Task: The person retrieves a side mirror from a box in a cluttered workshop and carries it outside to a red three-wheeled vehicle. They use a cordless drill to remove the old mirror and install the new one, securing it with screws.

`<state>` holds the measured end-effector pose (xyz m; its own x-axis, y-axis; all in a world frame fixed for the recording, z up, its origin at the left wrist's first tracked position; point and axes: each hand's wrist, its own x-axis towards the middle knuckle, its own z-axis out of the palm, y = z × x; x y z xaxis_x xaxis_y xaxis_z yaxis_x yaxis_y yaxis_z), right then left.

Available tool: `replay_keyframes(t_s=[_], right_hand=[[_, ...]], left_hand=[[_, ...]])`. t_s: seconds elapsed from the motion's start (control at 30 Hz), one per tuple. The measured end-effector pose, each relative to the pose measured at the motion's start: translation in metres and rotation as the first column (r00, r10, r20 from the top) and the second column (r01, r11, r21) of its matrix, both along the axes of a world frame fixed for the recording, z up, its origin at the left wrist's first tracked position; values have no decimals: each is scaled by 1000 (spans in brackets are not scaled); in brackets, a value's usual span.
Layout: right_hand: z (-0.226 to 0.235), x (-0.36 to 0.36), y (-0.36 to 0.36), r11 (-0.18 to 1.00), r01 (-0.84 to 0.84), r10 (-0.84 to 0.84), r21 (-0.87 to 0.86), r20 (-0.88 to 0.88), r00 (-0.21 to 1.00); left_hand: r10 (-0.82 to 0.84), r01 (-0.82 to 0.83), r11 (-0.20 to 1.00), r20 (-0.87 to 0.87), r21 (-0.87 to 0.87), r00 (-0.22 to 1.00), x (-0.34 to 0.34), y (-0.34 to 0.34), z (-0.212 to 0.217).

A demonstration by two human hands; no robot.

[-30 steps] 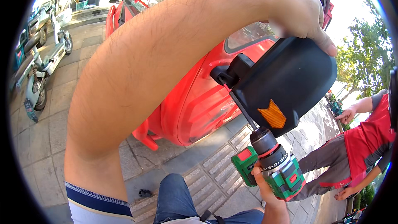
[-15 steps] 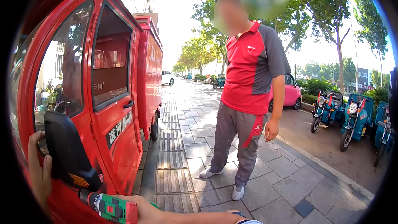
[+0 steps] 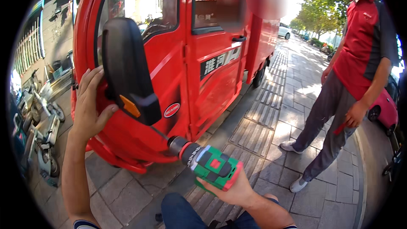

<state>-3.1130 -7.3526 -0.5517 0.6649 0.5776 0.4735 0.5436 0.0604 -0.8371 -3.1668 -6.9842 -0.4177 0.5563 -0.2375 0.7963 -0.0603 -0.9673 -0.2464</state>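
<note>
A green and red cordless drill (image 3: 212, 165) with a black chuck is held by my right hand (image 3: 237, 191), its fingers closed round it. From the chuck a thin bit reaches up to the left, to the lower edge of a black side mirror (image 3: 125, 65) with an orange reflector. Whether the bit touches a screw is hidden behind the mirror housing. My left hand (image 3: 91, 106) lies with stretched fingers and thumb apart against the red body beside the mirror's mount. The mirror sits on the front corner of a red cab vehicle (image 3: 178, 68).
At the right a person (image 3: 360, 46) in a red and grey shirt stands on the paving (image 3: 280, 191). Several parked two-wheelers (image 3: 42, 118) stand at the left by a wall. Behind the person is a pink car (image 3: 385, 108). My knees show below the drill.
The view has swung left and down, bringing the cab's front corner and my knees into sight. The drill now points at the mirror's lower edge; my left hand stays by the mirror.
</note>
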Motion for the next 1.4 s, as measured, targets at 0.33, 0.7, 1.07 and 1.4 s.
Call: replay_keyframes(t_s=[0.33, 0.7, 1.07, 1.4], right_hand=[[-23, 43, 12, 962, -165, 152, 219, 75, 985], [-31, 87, 55, 900, -215, 175, 380, 136, 975], [-8, 97, 64, 922, -282, 266, 267, 94, 959], [-3, 90, 67, 914, -262, 276, 310, -1, 961]], left_hand=[[137, -239, 922, 319, 306, 938, 35, 38, -27], [107, -194, 908, 241, 372, 965, 31, 38, -35], [137, -230, 899, 260, 373, 956, 33, 36, -35], [173, -268, 906, 291, 327, 941, 35, 35, -27]])
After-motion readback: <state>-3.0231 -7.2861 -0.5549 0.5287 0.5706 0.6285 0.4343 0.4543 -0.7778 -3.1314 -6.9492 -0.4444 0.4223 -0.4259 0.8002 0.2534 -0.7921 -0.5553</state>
